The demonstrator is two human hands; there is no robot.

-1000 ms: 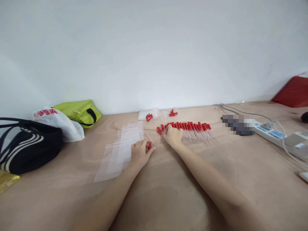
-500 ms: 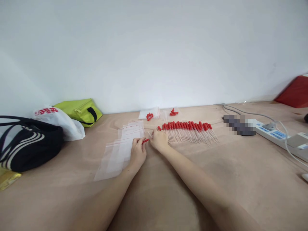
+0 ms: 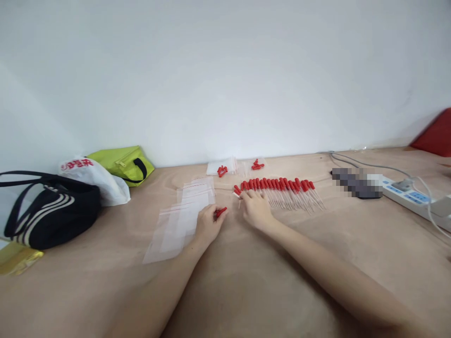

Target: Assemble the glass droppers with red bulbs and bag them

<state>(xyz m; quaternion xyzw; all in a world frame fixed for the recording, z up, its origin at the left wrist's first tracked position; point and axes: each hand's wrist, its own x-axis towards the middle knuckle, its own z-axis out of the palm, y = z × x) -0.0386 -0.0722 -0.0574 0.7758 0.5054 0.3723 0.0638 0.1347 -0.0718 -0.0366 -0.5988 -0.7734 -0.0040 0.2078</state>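
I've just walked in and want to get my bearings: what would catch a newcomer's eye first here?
Probably the row of red-tipped sticks fanned across the middle of the table, bright against its dull tan top. The right hand is at the row's left end, while the left hand holds a red piece beside the clear bags. Far left, the lime bag stands out against the pale wall.

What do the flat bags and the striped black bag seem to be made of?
The flat bags look like thin, smooth plastic: the tabletop's tint shows through. The striped black bag looks like matte fabric, perhaps nylon or canvas, judging by its soft, slumped sides.
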